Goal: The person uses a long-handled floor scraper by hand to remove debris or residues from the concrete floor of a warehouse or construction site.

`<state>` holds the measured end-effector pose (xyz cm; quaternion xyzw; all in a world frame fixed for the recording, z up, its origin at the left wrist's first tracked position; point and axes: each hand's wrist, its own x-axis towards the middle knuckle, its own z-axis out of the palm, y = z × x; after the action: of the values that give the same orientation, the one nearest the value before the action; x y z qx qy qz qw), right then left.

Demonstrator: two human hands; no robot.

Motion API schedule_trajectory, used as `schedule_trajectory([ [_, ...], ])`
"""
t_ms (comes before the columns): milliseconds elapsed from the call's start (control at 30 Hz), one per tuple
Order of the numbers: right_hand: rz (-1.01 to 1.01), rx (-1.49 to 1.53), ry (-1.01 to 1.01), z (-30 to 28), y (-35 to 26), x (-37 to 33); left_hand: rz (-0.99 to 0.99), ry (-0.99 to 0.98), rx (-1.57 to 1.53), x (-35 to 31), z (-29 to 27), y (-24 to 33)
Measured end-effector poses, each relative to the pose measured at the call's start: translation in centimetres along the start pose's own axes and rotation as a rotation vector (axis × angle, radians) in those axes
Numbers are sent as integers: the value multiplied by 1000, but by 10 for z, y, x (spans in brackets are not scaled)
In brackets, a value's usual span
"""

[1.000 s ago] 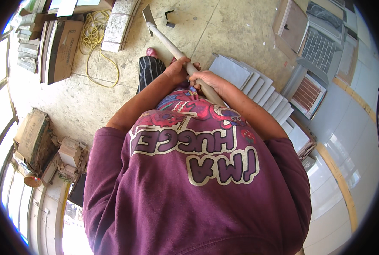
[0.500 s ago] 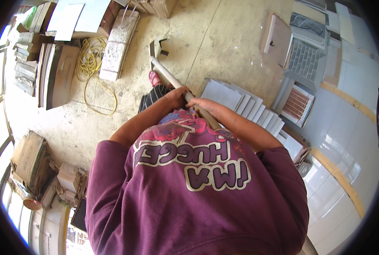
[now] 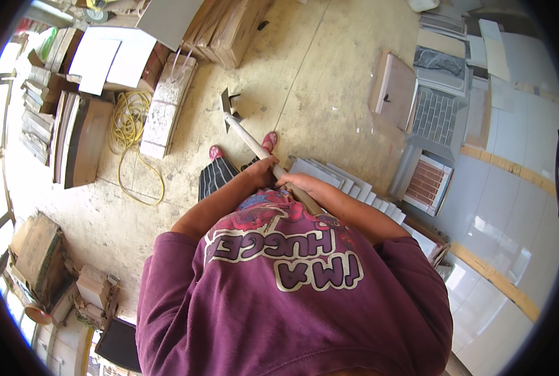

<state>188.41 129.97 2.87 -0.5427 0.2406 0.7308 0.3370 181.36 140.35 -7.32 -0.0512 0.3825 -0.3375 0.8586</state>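
Across the front of my body runs a hoe [image 3: 249, 139] with a long pale wooden handle, slanting from lower right to upper left. Its dark metal head [image 3: 226, 101], with a flat blade and what look like prongs, is beyond my feet, over the floor; I cannot tell if it touches. My left hand [image 3: 264, 170] wraps round the handle on the side nearer the head. Just behind it, close to my shirt, my right hand [image 3: 292, 180] is closed round the same handle. Part of the handle's rear end is hidden by my right arm and body.
Stacked pale tiles [image 3: 339, 178] stand close on my right, beside tile display panels [image 3: 435, 116]. At left lie a coiled yellow hose or cord [image 3: 129, 119], a long whitish slab [image 3: 168, 109] and cardboard boxes [image 3: 90, 141]. More cartons [image 3: 226, 37] stand ahead on the concrete floor [image 3: 292, 75].
The view has shifted, showing more of the cartons ahead. Both my red shoes show now, where one did before. The hoe's head has turned somewhat; both hands keep their hold.
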Motion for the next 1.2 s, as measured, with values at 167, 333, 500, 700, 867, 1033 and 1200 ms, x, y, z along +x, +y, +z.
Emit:
schedule_trajectory([
  [167, -68, -170, 48, -36, -23, -22, 44, -58, -31, 30, 35, 6],
  [333, -19, -223, -18, -64, -35, -24, 83, -46, -29, 39, 57, 10],
  [500, -70, -375, -31, -62, -41, -41, 56, -56, -171, 54, 33, -3],
  [700, 58, -352, -66, -84, -33, -21, 50, 33, -68, 47, 43, -11],
  [867, 116, -344, -41, -88, -33, -26, 60, 50, -28, 51, 52, -17],
  [1033, 41, -332, -5, -105, -35, -31, 14, -36, 18, 64, 67, -12],
  [1200, -68, -623, 212, -102, -56, -55, -24, -139, -35, 96, 75, -2],
])
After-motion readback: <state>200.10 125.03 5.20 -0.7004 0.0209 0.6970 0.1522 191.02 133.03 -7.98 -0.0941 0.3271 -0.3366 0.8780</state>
